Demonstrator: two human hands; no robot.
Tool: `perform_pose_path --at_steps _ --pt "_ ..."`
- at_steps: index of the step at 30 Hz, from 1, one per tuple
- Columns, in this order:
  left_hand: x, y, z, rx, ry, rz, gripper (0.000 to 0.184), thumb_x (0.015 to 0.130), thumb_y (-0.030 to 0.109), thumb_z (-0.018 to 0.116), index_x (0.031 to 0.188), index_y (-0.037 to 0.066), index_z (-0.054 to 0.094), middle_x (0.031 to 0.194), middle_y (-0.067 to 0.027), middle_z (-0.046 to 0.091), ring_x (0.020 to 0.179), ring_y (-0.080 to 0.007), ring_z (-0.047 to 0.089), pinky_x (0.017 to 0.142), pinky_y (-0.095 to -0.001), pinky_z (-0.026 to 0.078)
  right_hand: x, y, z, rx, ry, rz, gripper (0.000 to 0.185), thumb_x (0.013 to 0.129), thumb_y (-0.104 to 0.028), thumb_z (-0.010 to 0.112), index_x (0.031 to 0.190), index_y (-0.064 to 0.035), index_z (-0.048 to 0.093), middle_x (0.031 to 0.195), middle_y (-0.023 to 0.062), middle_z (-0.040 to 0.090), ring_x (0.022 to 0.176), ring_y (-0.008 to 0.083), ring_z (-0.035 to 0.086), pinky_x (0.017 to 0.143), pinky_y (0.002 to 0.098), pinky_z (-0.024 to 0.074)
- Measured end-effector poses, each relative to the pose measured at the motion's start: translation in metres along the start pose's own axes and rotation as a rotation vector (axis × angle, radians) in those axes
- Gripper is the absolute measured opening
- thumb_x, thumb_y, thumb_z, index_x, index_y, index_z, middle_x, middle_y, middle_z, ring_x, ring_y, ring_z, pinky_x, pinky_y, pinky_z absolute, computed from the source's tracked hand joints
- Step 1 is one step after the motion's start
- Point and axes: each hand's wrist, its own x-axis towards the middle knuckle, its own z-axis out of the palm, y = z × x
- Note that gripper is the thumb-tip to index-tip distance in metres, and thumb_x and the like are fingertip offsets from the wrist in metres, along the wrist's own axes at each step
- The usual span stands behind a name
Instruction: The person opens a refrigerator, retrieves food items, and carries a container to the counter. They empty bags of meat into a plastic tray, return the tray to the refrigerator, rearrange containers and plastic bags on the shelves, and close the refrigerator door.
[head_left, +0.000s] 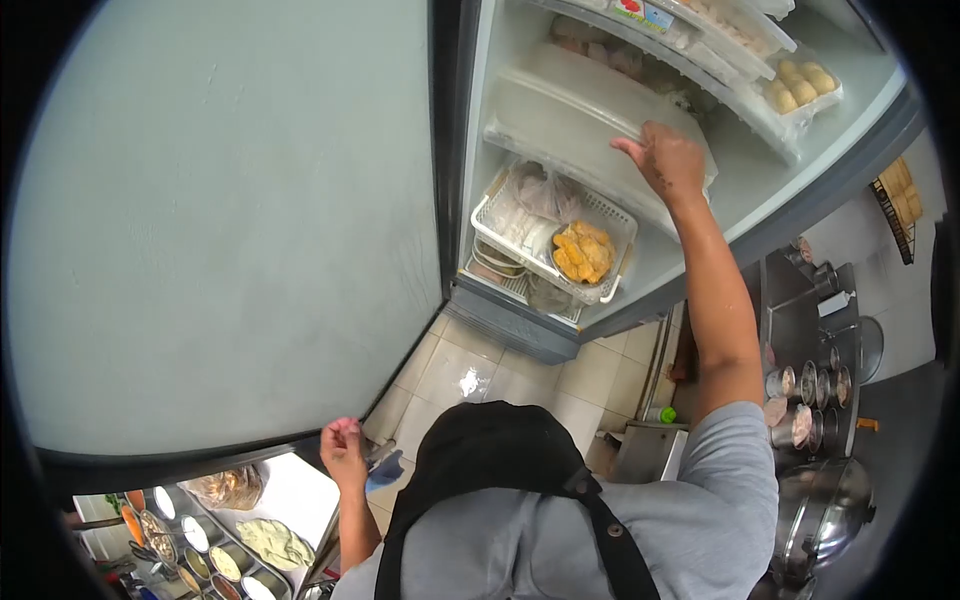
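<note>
My right hand (668, 162) reaches into an upright freezer, with its thumb out to the left. Its fingers are bent over the ridge of a frosted, translucent drawer front (565, 115) and are partly hidden. My left hand (345, 450) is low on the left, by the bottom corner of the swung-open freezer door (240, 230). Its fingers are curled, and whatever they might hold cannot be made out. Below the drawer sits a white plastic basket (488, 215) with a bag of orange-yellow food (583, 251) and other bagged food.
Trays and a pack of round balls (802, 86) fill the upper shelf. Several metal food containers (225, 562) stand at lower left, near a pale greenish mass (273, 543). On the right are a counter with small bowls (808, 384) and a large steel pot (825, 510). Tiled floor (465, 375) lies below.
</note>
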Motion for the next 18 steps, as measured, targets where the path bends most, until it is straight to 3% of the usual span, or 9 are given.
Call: perform_pose_path --at_steps 3,6,8,10,12,14,16,18 --pt "-0.005 0.076 0.014 -0.105 -0.075 0.235 0.009 0.088 0.003 0.06 0.095 -0.001 0.056 0.089 -0.0116 0.063 0.082 -0.0169 0.061 0.078 -0.0295 0.049 -0.005 -0.002 -0.01 -0.037 0.107 -0.063 0.049 0.072 -0.051 0.072 0.062 -0.0086 0.051 0.06 0.0098 0.055 0.056 0.0293 0.056 0.051 0.0388 0.0438" --pt "0.001 0.106 0.003 -0.05 -0.116 0.613 0.009 0.089 0.004 0.057 0.097 -0.001 0.056 0.087 -0.0139 0.063 0.082 -0.0211 0.061 0.077 -0.0334 0.05 -0.021 -0.009 -0.014 -0.111 0.234 -0.059 0.051 0.072 -0.052 0.073 0.059 -0.01 0.048 0.057 0.0077 0.05 0.053 0.0271 0.052 0.049 0.0374 0.0415" --pt "0.001 0.131 0.0 -0.109 -0.056 0.754 0.01 0.09 0.009 0.055 0.096 0.001 0.055 0.082 -0.0121 0.061 0.078 -0.0238 0.059 0.074 -0.0364 0.051 -0.029 -0.012 -0.018 -0.086 0.287 -0.058 0.051 0.071 -0.052 0.073 0.058 -0.0102 0.047 0.058 0.0069 0.048 0.051 0.0264 0.05 0.047 0.0369 0.04" --pt "0.004 0.149 -0.011 -0.009 0.056 1.049 0.012 0.091 0.013 0.053 0.096 0.002 0.054 0.087 -0.014 0.06 0.084 -0.0272 0.058 0.078 -0.0381 0.05 -0.033 -0.011 -0.023 -0.095 0.389 -0.081 0.052 0.07 -0.05 0.075 0.055 -0.0116 0.044 0.053 0.0051 0.043 0.049 0.0242 0.045 0.046 0.036 0.0367" --pt "0.001 0.152 -0.03 0.052 0.289 1.18 0.015 0.09 0.014 0.051 0.099 0.002 0.054 0.097 -0.0167 0.057 0.093 -0.0292 0.055 0.084 -0.0379 0.048 -0.041 -0.008 -0.03 -0.124 0.421 -0.04 0.052 0.07 -0.05 0.075 0.055 -0.0115 0.044 0.053 0.0048 0.042 0.049 0.0239 0.045 0.045 0.036 0.036" --pt "0.004 0.157 -0.046 -0.003 0.526 1.276 0.021 0.087 0.009 0.049 0.105 -0.001 0.052 0.106 -0.0179 0.056 0.1 -0.0272 0.052 0.085 -0.0345 0.045 -0.047 -0.001 -0.034 -0.157 0.413 -0.016 0.051 0.07 -0.05 0.075 0.055 -0.0117 0.044 0.054 0.0041 0.042 0.051 0.0229 0.046 0.047 0.0358 0.0358" --pt "0.014 0.179 -0.07 0.203 0.735 1.335 0.03 0.088 0.007 0.048 0.116 -0.003 0.053 0.111 -0.0161 0.058 0.101 -0.0235 0.052 0.084 -0.0306 0.042 -0.05 0.008 -0.034 -0.192 0.464 -0.016 0.051 0.069 -0.05 0.076 0.055 -0.0121 0.044 0.054 0.0038 0.043 0.052 0.0223 0.046 0.048 0.0356 0.0359" --pt "0.026 0.192 -0.098 0.095 0.847 1.132 0.033 0.093 0.013 0.046 0.122 -0.001 0.052 0.12 -0.0136 0.057 0.102 -0.0187 0.053 0.082 -0.0278 0.04 -0.055 0.004 -0.032 -0.188 0.454 -0.026 0.051 0.069 -0.05 0.076 0.055 -0.0124 0.044 0.055 0.0037 0.043 0.052 0.0219 0.047 0.048 0.0353 0.0362"
